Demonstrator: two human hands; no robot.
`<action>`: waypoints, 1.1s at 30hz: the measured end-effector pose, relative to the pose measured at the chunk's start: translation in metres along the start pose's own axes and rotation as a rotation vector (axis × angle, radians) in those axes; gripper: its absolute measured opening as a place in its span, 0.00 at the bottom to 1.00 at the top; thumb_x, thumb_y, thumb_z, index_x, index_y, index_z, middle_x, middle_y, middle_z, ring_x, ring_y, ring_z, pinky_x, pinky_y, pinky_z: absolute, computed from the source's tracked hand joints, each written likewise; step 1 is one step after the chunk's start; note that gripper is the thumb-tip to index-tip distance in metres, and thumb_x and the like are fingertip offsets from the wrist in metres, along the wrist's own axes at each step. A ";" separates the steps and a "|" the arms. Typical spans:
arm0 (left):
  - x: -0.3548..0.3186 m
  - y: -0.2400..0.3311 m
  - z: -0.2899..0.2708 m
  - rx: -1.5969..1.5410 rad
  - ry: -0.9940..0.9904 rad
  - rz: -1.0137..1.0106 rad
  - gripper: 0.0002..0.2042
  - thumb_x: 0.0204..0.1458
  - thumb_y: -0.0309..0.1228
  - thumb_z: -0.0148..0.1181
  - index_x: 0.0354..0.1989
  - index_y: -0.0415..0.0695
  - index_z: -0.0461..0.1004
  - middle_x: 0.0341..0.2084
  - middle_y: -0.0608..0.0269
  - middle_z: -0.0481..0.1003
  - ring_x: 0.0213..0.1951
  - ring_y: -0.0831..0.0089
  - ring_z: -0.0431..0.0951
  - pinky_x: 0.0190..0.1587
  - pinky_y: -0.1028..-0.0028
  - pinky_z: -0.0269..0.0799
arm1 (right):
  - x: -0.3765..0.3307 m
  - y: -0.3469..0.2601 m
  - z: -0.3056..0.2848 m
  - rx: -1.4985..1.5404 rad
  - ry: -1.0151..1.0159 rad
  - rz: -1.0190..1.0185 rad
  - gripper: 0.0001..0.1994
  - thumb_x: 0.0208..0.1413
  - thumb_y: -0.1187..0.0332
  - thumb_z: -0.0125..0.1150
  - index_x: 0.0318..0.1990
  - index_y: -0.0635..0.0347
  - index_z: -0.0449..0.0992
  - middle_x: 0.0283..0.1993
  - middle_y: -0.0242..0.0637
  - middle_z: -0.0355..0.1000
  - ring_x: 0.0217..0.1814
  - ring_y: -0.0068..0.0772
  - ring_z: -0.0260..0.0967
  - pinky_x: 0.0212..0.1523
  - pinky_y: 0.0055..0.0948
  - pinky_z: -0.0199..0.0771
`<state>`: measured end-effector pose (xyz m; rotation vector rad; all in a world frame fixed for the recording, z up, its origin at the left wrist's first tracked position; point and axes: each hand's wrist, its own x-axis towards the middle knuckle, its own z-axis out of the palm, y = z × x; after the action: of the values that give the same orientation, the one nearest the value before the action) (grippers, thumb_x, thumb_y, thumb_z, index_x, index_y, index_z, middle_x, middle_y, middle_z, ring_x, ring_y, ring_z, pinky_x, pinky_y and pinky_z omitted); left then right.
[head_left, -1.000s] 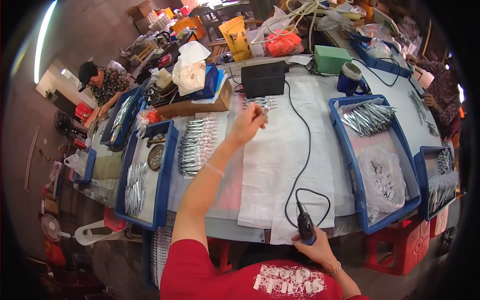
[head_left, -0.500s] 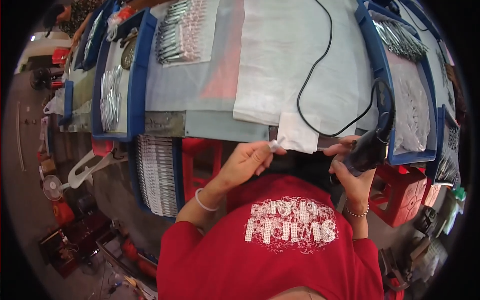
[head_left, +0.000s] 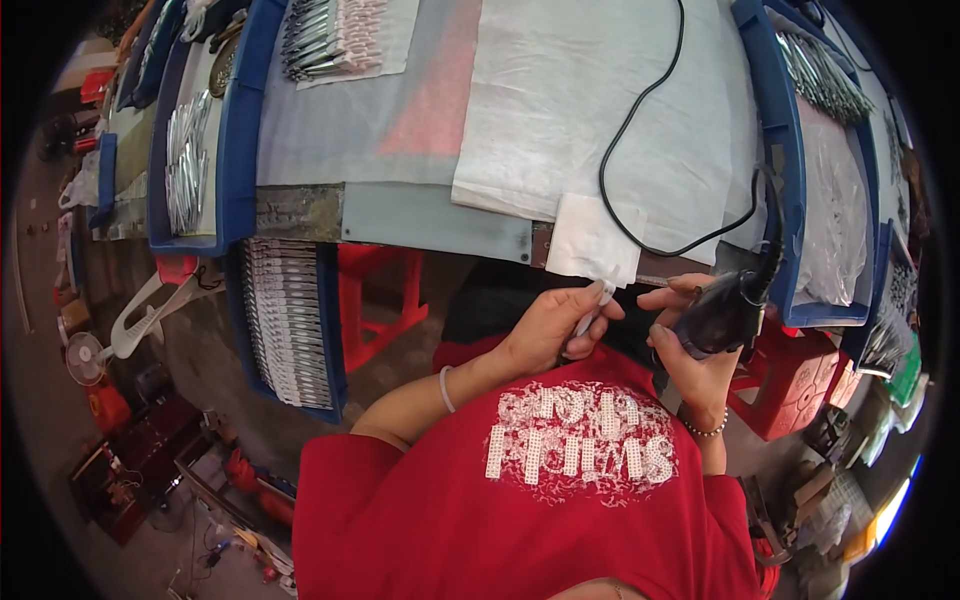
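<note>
Just off the near edge of the tabletop [head_left: 435, 222], the person's left hand [head_left: 560, 325] has its grip pinched, thumb against fingers, on a slim pale piece [head_left: 590, 318]. The piece's long axis slants, with its upper end tipped up and to the right toward a small white cloth [head_left: 597, 240] hanging over the edge, and its lower end running back among the fingers. Beside it, with a gap between, the right hand [head_left: 697, 375] wraps its grip around a dark handheld tool [head_left: 715, 322]. I see the tool lying aslant too, its corded end up and to the right; I cannot make out its working tip. Its black cord [head_left: 603, 185] loops away over a broad white sheet [head_left: 540, 110]. To the right sits a blue tray [head_left: 790, 170] with silvery rods [head_left: 820, 80] and a clear bag [head_left: 835, 230]; to the left, another blue bin [head_left: 237, 130] carries slender silver pieces [head_left: 187, 160]. Lower down on that side, a blue rack [head_left: 330, 335] is lined with metallic rows.
</note>
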<state>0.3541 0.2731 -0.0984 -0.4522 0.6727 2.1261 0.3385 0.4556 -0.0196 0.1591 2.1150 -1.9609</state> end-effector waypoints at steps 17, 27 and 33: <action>0.020 -0.006 0.000 -0.063 0.110 0.020 0.23 0.63 0.47 0.43 0.35 0.37 0.72 0.17 0.70 0.66 0.14 0.86 0.58 0.16 0.84 0.52 | 0.023 0.005 0.003 -0.201 -0.150 0.229 0.21 0.41 0.78 0.66 0.47 0.68 0.69 0.40 0.36 0.77 0.42 0.21 0.73 0.46 0.22 0.71; 0.018 -0.014 0.006 -0.062 0.158 0.104 0.14 0.63 0.38 0.47 0.39 0.38 0.73 0.19 0.71 0.66 0.14 0.86 0.57 0.16 0.84 0.50 | 0.020 0.008 0.004 -0.094 -0.033 0.233 0.23 0.42 0.79 0.65 0.49 0.64 0.67 0.37 0.40 0.76 0.33 0.21 0.72 0.36 0.21 0.71; 0.018 -0.007 0.010 -0.098 0.161 0.033 0.09 0.61 0.31 0.50 0.39 0.38 0.74 0.20 0.72 0.65 0.15 0.87 0.57 0.16 0.84 0.49 | 0.021 -0.008 -0.024 -0.032 -0.230 -0.410 0.25 0.49 0.63 0.65 0.51 0.60 0.60 0.25 0.34 0.68 0.22 0.30 0.68 0.25 0.29 0.71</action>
<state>0.3481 0.2940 -0.1021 -0.6764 0.6717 2.1764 0.3134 0.4767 -0.0160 -0.5214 2.1478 -2.0318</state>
